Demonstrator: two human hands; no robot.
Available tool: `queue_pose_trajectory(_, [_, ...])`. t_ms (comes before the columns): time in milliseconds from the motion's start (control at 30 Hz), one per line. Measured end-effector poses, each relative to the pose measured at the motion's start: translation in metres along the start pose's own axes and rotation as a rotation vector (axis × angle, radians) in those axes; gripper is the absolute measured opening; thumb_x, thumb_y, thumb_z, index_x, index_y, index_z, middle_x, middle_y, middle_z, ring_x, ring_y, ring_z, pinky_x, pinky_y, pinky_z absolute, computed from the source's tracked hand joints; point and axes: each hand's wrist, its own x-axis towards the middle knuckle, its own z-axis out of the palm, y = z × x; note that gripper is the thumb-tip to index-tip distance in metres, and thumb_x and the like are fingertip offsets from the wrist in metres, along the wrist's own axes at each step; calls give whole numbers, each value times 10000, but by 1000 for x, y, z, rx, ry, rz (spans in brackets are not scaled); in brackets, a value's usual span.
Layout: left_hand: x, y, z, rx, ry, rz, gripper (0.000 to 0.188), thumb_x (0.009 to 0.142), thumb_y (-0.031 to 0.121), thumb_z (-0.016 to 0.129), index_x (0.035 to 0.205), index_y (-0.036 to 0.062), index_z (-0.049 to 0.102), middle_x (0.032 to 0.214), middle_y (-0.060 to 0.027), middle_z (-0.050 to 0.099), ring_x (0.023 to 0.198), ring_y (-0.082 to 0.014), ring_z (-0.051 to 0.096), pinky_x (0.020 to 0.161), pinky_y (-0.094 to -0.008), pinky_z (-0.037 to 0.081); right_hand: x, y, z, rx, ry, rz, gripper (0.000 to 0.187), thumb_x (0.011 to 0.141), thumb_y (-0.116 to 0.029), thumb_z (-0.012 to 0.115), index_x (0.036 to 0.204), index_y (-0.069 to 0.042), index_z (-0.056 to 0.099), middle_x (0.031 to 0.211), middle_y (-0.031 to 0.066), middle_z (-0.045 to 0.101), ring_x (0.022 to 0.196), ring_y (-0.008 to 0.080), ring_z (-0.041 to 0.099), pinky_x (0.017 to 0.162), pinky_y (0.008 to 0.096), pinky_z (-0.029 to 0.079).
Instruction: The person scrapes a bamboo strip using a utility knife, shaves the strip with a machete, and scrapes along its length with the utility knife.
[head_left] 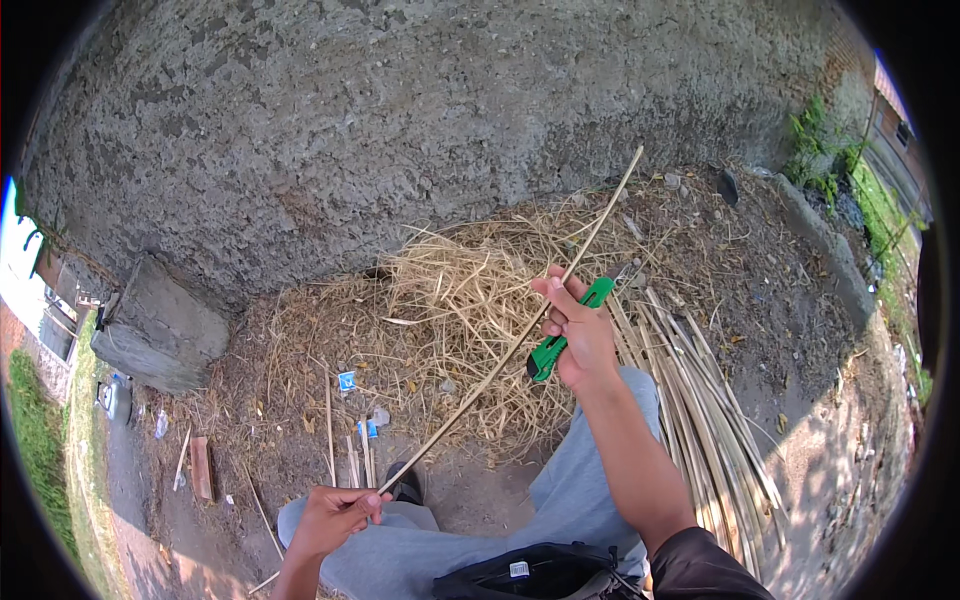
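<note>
A long, thin strip [602,217], pale like split bamboo or cane, slants across the middle from lower left to upper right. Its near end is pinched in my left hand [335,522], just above my left knee. My right hand [583,340] is closed around a green utility knife [547,355], and its thumb and fingertips also grip the strip farther up. The knife's blade points up and to the right, away from the strip. A heap of curly pale shavings [470,290] lies on the ground beyond the strip.
A bundle of long split strips [705,420] lies beside my right leg. A rough grey wall [400,120] rises behind the shavings. At left stand a concrete block [165,325] and a reddish brick piece [202,468]. A black bag [525,575] rests at my lap.
</note>
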Motion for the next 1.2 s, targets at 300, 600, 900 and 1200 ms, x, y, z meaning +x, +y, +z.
queue_pose_trajectory(300, [-15,-5,6,80,190,109,193,887,145,702,955,-34,729,651,-2,618,509,-27,445,449,-195,343,-6,1,4,-22,-54,50,293,962,-79,536,1242,2,507,1043,130,669,556,35,371,526,226,383])
queue_pose_trajectory(600, [-34,3,10,425,398,261,219,938,167,625,899,-40,683,558,-21,556,483,-69,496,450,-250,378,-10,3,10,-87,-102,12,265,956,-161,588,1169,-6,563,1004,144,675,529,31,349,500,220,377])
queue_pose_trajectory(900, [15,11,-90,452,504,341,264,904,243,675,924,-20,652,675,-55,611,640,-128,562,620,-295,457,-12,11,13,-129,-91,66,282,994,-268,539,1071,-9,617,912,109,665,514,30,330,468,205,344])
queue_pose_trajectory(1200, [55,30,-103,554,691,584,549,636,-30,800,1146,32,604,909,-71,613,785,-171,594,767,-305,483,-1,17,9,-68,3,124,305,985,-316,555,1049,-34,653,836,42,601,537,36,331,501,215,341])
